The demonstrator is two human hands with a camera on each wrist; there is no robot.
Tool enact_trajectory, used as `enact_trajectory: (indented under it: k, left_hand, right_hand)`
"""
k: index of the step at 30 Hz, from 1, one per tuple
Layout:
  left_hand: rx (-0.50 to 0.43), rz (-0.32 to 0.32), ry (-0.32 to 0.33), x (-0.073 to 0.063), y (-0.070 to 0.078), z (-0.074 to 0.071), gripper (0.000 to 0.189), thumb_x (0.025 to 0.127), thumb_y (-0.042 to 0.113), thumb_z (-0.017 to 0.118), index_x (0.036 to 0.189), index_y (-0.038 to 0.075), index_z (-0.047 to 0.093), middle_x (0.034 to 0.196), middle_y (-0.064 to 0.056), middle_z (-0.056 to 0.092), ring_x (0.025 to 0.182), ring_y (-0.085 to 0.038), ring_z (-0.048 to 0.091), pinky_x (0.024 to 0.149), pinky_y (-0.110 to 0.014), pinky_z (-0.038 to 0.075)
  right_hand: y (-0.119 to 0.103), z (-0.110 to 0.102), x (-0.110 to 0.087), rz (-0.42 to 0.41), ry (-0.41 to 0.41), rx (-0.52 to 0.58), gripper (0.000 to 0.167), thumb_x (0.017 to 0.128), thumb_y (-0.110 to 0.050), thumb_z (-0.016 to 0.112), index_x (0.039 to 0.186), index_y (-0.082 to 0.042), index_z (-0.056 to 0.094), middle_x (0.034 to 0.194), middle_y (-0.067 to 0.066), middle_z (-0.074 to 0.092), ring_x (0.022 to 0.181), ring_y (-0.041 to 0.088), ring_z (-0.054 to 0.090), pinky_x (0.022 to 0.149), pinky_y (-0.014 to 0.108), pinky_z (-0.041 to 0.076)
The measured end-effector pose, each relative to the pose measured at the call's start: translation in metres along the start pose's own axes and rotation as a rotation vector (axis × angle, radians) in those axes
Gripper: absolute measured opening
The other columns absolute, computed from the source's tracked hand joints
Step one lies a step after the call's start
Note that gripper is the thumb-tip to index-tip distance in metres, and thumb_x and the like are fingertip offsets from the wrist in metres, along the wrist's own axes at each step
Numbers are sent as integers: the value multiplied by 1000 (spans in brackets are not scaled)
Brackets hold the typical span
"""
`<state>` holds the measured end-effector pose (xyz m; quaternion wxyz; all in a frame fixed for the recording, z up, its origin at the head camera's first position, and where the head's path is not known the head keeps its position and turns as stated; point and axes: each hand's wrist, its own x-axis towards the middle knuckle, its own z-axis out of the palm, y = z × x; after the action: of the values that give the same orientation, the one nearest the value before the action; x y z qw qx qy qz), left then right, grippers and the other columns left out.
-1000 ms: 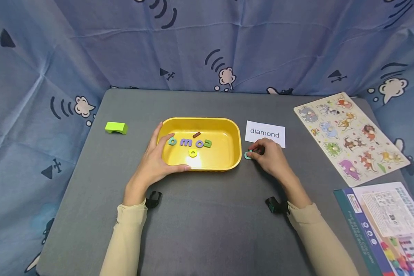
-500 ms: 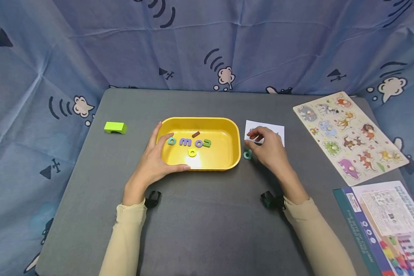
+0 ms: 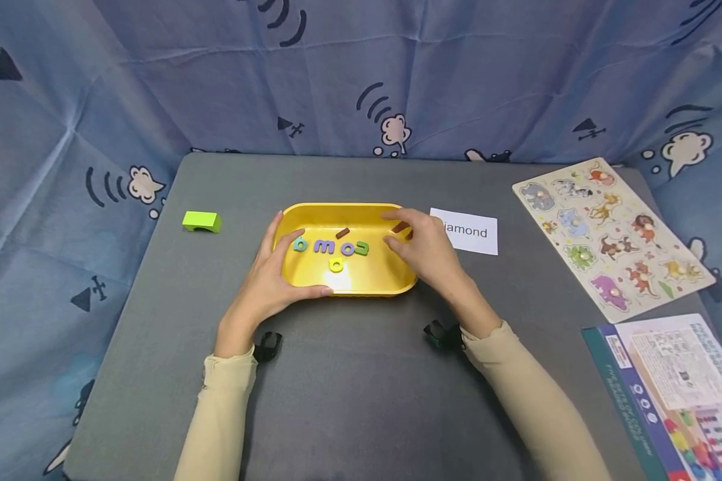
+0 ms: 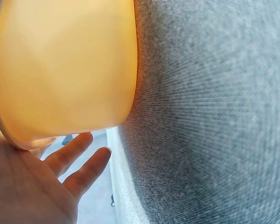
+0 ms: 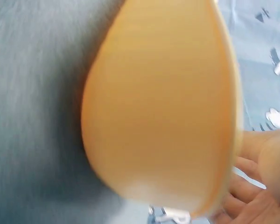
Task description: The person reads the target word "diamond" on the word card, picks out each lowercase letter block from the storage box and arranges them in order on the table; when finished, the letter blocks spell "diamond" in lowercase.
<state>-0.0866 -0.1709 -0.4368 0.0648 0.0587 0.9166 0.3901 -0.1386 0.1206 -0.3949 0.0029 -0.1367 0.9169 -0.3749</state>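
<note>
A yellow tray (image 3: 370, 277) lies on the grey table with several coloured letters in it, among them a purple m (image 3: 323, 247), a purple o (image 3: 347, 248), a green n (image 3: 362, 248) and a brown bar-shaped piece (image 3: 342, 233). My left hand (image 3: 267, 274) grips the tray's left end, thumb along the near side, one finger over a teal letter (image 3: 299, 244). Over the tray's right end is my right hand (image 3: 427, 250), thumb and index finger spread apart. A second brown piece (image 3: 400, 228) shows between those fingertips. The table spot right of the tray is hidden by this hand.
A white card reading "diamond" (image 3: 472, 234) lies right of the tray, its left part covered by the right hand. Farther right are an animal puzzle board (image 3: 614, 240) and a boxed set (image 3: 668, 394). A green block (image 3: 202, 222) stands at left.
My right hand has moved left from the table and card to the tray's right end. A brown piece now shows there. The teal letter beside the tray is now out of sight. My left hand has stayed.
</note>
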Motion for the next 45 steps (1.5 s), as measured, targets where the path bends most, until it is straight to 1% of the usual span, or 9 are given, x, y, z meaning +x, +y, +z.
enact_trajectory:
  k: [5,9,14,19,22,26,31,39,45]
  left_hand:
    - [5,-7,-6,0,0,-1,117,68,66,93,164,29,38,176,24,-11,159,-38,27,120,-66,36]
    - [1,-12,-8,-1,0,-1,118,68,67,93,164,29,37,175,25,-11,159,-38,27,119,-67,36]
    - [-3,-9,-4,-1,0,-1,118,68,67,93,164,29,37,175,25,-11,159,-38,27,119,-66,37]
    - [-8,-6,-5,0,0,0,118,67,67,94,164,30,37,175,25,-10,160,-37,26,119,-66,36]
    - [-9,-7,-6,1,1,0,119,67,66,94,164,30,36,176,24,-10,160,-38,25,120,-66,35]
    - [-7,-4,-7,1,1,-1,119,67,66,94,164,30,36,177,22,-10,160,-38,25,120,-66,35]
    - [-4,-9,-8,0,0,-1,119,67,66,94,164,31,36,176,24,-10,159,-38,26,119,-65,36]
    - [-6,-7,-8,-1,0,0,119,67,66,94,164,29,36,176,25,-10,159,-36,27,120,-64,36]
    - [0,-5,-4,-1,1,-1,119,68,65,94,164,28,36,176,24,-10,159,-37,27,120,-64,36]
  right_hand:
    - [-5,20,11,4,-111,-8,42,94,-7,79,135,-8,72,131,15,74,107,31,74,85,45,60]
    - [-7,32,21,-7,-119,-31,38,94,-9,80,132,-10,75,128,11,76,104,28,72,83,41,56]
    - [-8,42,33,-16,-133,16,32,93,-5,80,125,-7,78,122,10,77,99,26,71,83,38,56]
    - [-4,50,42,-41,-269,22,36,96,-7,79,132,-10,75,121,4,79,98,23,66,86,35,54]
    - [-4,52,45,-80,-324,7,36,98,-8,76,134,-10,74,122,3,78,94,23,61,83,32,51]
    - [-3,54,45,-120,-314,-44,26,99,-6,74,124,-10,79,119,6,76,89,21,60,78,30,49]
    - [-2,55,44,-131,-305,-71,19,99,-4,73,114,-8,83,109,8,75,93,22,64,83,33,52]
    - [-3,57,43,-101,-334,-73,21,99,-1,71,119,-2,78,105,12,69,97,25,66,89,36,56]
    - [-2,57,43,-94,-334,-69,20,102,-3,69,120,-4,77,105,12,67,96,25,63,89,36,54]
